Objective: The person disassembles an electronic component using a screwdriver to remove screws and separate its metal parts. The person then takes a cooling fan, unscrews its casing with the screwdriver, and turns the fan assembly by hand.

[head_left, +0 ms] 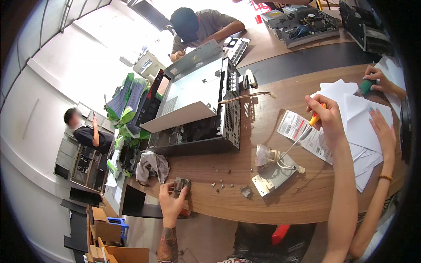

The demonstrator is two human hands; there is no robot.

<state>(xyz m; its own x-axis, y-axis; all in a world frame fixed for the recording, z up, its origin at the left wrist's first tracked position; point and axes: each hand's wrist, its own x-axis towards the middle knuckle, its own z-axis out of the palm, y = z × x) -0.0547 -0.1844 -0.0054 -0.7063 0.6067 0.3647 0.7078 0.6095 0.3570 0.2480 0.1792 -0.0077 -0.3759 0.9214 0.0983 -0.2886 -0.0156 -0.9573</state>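
Observation:
My left hand (172,202) grips a small dark, grimy metal piece (181,186) at the near edge of the wooden table (210,201). My right hand (323,115) is wrapped round a yellow-and-red screwdriver (316,112), its shaft angled down toward a lamp (263,155) with a glassy reflector and pale wires, beside a metal plate (274,179) with holes. A printed label sheet (289,127) lies beneath the shaft. Small debris bits (222,186) lie between my hands.
An opened metal computer case (188,109) fills the middle. Loose papers (362,118) lie right, with other people's hands (379,127), one holding a green object (367,86). A capped person (206,28) works opposite; another person (92,138) stands left. Crumpled bag (151,166) and cardboard boxes (105,228) are left.

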